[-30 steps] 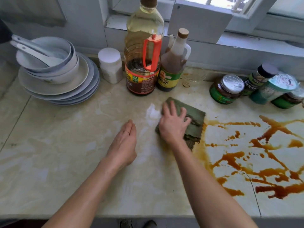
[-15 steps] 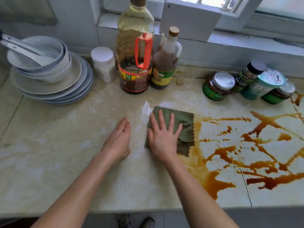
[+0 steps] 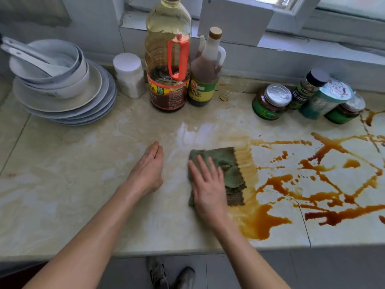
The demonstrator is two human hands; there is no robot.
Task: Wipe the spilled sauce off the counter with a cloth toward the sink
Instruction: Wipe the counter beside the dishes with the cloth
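Observation:
A green cloth [image 3: 226, 163] lies flat on the marble counter [image 3: 62, 184], its right edge dark with soaked sauce. My right hand [image 3: 207, 184] presses flat on the cloth's left part, fingers spread. Brown sauce [image 3: 325, 184] is splashed in streaks and pools over the counter to the right of the cloth, with a thick pool [image 3: 262, 222] just below the cloth's lower right corner. My left hand [image 3: 146, 170] rests flat on the counter left of the cloth, fingers together, holding nothing. No sink is in view.
A stack of plates and bowls with spoons [image 3: 60, 86] stands at the back left. A white jar [image 3: 129, 75], a large oil bottle [image 3: 168, 59] and a vinegar bottle [image 3: 206, 74] stand behind the hands. Several jars [image 3: 270, 102] line the back right. The counter's front edge is near.
My right hand has slid the cloth toward me along the edge of the spill, leaving a smeared yellowish streak. The left hand has stayed in place.

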